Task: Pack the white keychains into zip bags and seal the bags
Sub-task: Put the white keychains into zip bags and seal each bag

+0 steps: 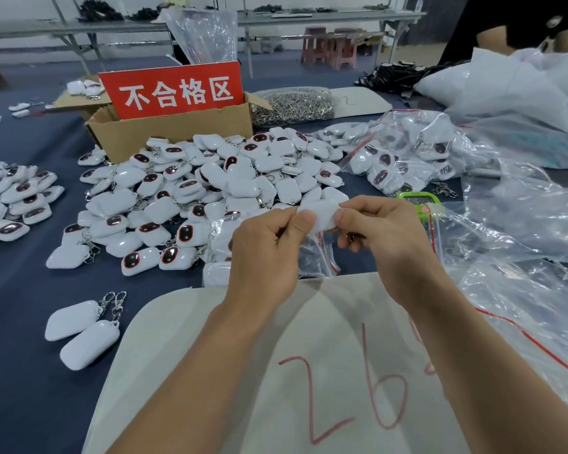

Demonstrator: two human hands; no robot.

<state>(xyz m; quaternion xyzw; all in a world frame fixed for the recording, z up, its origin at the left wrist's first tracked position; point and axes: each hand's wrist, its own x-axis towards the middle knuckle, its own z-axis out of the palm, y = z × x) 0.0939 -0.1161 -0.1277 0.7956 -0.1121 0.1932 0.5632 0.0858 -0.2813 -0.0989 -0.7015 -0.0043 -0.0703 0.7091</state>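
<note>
Over a pale board (230,339) marked in red, a worker's left hand (269,253) and right hand (387,240) pinched one white keychain (318,215) btwn curled fingers, a zip bag (317,257) hanging slack just beneath. Likely risks: the clasp could snag the bag's mouth, or the limp film fold shut, dropping the piece to the surface (30,306) among the loose pile (194,191), w/ the reject box (177,132) beyond.

Bare left hand (266,253) and right hand (384,237), bare forearms.
Both arms are uncovered from the fingertips back past the wrists; the thumbnails are short and plain.
</note>
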